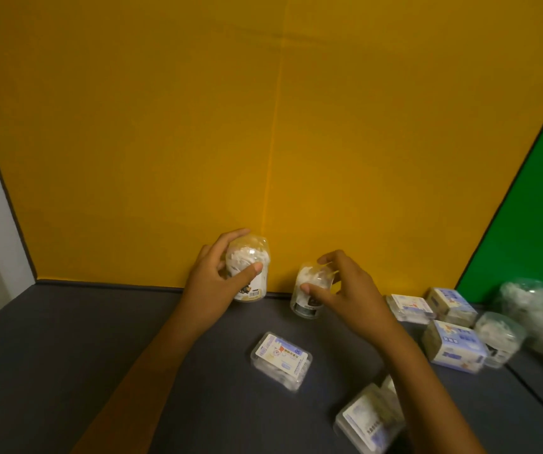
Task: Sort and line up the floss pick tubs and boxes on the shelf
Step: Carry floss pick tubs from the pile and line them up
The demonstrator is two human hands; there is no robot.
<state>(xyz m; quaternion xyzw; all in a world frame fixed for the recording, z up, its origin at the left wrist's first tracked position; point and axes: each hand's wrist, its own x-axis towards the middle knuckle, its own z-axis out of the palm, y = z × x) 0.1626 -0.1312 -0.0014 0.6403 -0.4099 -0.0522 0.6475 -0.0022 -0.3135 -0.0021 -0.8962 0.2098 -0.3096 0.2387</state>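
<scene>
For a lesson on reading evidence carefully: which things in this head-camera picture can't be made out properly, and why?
Head view only:
- Box at the bottom: partly hidden by the right forearm, blurred.
- Clear tubs at far right: blurred, cut by the frame edge; count unclear.
- Labels on the left tub and right tub: covered by the left hand and right hand, print too small.

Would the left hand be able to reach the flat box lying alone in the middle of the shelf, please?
Probably yes: nothing lies between the left hand and the flat box, but it grips a tub.
</scene>
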